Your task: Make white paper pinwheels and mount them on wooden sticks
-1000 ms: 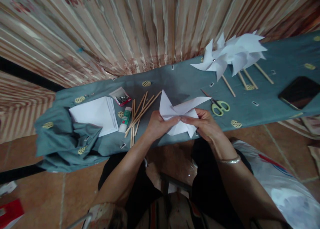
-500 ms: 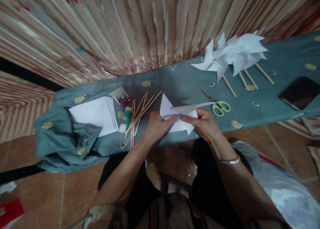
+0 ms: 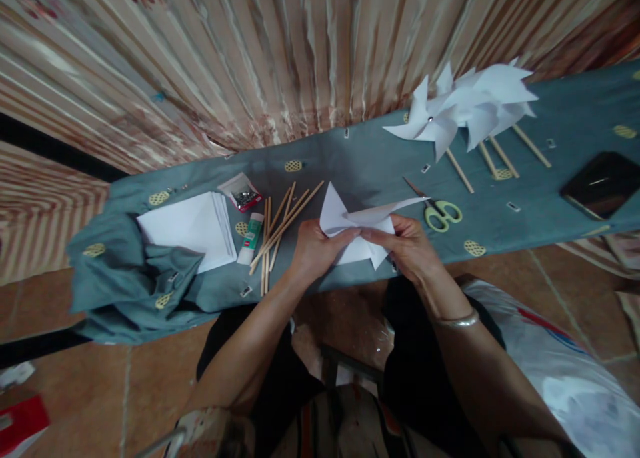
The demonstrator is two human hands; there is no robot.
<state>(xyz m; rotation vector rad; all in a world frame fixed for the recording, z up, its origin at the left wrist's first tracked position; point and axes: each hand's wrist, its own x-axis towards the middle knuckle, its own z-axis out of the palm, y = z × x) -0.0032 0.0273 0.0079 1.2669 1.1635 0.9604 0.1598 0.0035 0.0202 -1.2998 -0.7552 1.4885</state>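
Note:
A white paper pinwheel (image 3: pixel 367 218), its points folded toward the middle, is held between both hands above the cloth's front edge. My left hand (image 3: pixel 317 248) grips its left side, thumb pressed near the centre. From the right, my right hand (image 3: pixel 410 245) pinches it, and the two thumb tips nearly meet. The fingers beneath the paper are hidden. Scissors (image 3: pixel 437 211) with green handles lie just beyond my right hand. To the left of my left hand lie several thin wooden sticks (image 3: pixel 280 231) and a green-and-white glue stick (image 3: pixel 251 239).
A grey-green cloth (image 3: pixel 370 158) covers the narrow table. Finished paper pinwheels (image 3: pixel 475 105) on sticks lie at the back right, near a black phone (image 3: pixel 603 185). On the left are a stack of white paper (image 3: pixel 187 231) and a small packet of metal pins (image 3: pixel 241 193).
The right-hand flap of the paper pinwheel has shifted slightly up and to the left. Both hands keep nearly the same hold, and the other things stay where they were.

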